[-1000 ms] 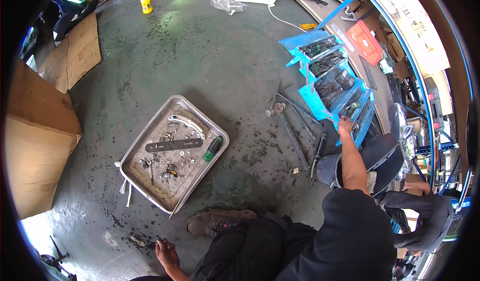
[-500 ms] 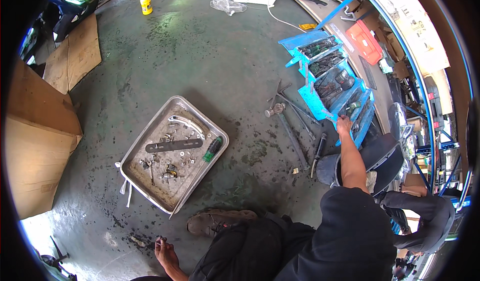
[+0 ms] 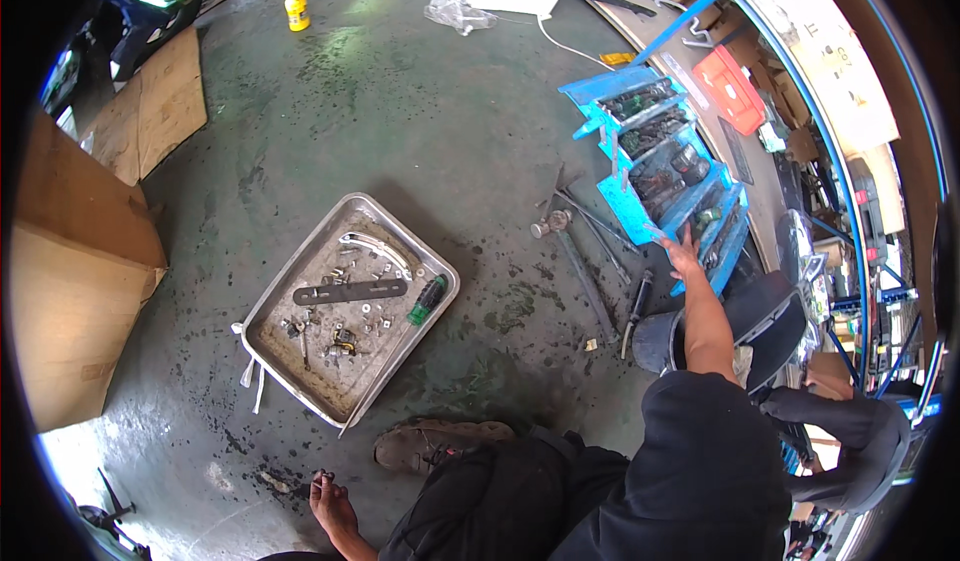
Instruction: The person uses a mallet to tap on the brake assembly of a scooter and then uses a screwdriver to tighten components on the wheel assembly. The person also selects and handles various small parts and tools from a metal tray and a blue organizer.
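Observation:
My right hand [image 3: 683, 255] reaches out to the near end of a blue metal cantilever toolbox [image 3: 622, 209], its fingers spread at the edge of a tray, with nothing visible in them. Dark hand tools crowd the toolbox's stepped trays. Low at the front, my left hand [image 3: 333, 509] is closed in a pinch on a small dark piece, too small to name. On the floor between them lies a metal tray [image 3: 296, 233]. It holds a green-and-black-handled screwdriver [image 3: 428, 299], a dark slotted bar [image 3: 350, 291], a curved metal strip [image 3: 377, 248] and several small fasteners.
Left of the toolbox lie a hammer [image 3: 575, 261] and several long tools. A black bucket [image 3: 655, 341] stands by my right forearm. Cardboard [image 3: 80, 311] rises at the left. A yellow bottle [image 3: 297, 9] stands far off. Another person [image 3: 850, 441] is at the right.
My right hand's fingers have spread from a closed grasp at the toolbox's edge. My left hand stays in place, still pinching the small dark piece.

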Available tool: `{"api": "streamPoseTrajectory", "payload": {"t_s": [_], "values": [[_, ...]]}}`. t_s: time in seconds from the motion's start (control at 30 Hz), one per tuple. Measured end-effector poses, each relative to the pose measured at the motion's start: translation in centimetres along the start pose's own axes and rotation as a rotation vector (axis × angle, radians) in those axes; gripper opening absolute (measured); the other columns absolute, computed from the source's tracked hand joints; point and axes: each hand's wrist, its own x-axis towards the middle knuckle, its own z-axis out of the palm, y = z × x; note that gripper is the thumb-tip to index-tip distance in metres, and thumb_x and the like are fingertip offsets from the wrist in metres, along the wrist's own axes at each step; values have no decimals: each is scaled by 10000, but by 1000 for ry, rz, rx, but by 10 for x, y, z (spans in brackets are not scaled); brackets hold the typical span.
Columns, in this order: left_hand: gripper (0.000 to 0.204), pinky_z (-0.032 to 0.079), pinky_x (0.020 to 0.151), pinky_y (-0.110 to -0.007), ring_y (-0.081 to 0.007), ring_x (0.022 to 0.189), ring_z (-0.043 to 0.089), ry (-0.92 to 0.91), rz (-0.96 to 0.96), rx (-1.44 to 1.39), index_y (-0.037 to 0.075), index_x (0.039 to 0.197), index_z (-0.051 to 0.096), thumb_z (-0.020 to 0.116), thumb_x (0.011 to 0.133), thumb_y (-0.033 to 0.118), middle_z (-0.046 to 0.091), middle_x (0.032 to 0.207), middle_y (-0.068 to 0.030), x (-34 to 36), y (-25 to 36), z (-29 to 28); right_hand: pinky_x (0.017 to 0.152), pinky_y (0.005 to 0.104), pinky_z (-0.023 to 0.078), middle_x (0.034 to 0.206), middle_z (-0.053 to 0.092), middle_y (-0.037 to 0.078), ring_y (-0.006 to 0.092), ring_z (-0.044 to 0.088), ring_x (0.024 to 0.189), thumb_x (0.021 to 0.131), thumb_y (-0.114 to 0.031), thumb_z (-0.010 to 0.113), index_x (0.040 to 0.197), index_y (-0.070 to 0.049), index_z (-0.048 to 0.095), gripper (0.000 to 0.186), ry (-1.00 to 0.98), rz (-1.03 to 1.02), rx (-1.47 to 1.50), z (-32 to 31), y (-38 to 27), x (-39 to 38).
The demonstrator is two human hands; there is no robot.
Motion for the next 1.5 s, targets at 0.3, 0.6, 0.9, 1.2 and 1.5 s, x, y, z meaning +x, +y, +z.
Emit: {"api": "streamPoseTrajectory", "payload": {"t_s": [0.3,0.6,0.9,1.2,1.5], "values": [[273,450,738,-236,-117,881,595,24,78,130,10,1131,608,613,899,152,666,1027,-64,-8,38,4,1075,491,306,1463,330,223,408,362,1307,807,-199,669,1444,-127,350,716,96,-896,-246,36,-113,-176],[191,396,647,-210,-27,714,469,119,56,92,87,1065,605,634,909,193,616,901,50,-22,18,-26,1055,417,331,1450,362,206,311,438,1276,873,-511,596,1471,-16,231,858,-2229,-1111,627,-66,-279,-524],[230,391,666,-211,-29,765,475,122,48,98,90,1096,601,627,914,229,601,907,64,-3,1,-16,1004,441,384,1267,547,209,351,534,1164,802,-665,519,1276,-10,521,808,-2694,-943,142,-44,-271,-524],[230,389,679,-217,-41,789,491,106,13,-44,101,1093,594,633,909,233,627,956,37,3,-16,-49,984,424,404,1236,571,209,344,554,1138,834,-610,530,1257,-2,541,741,-2403,-936,-114,-22,-279,-553],[251,381,676,-222,-43,736,464,80,78,-61,98,1108,581,622,915,254,630,997,35,5,0,-50,965,407,424,1205,595,208,336,574,1112,866,-556,542,1237,7,562,674,-2256,-975,-186,-8,-284,-549]]}}
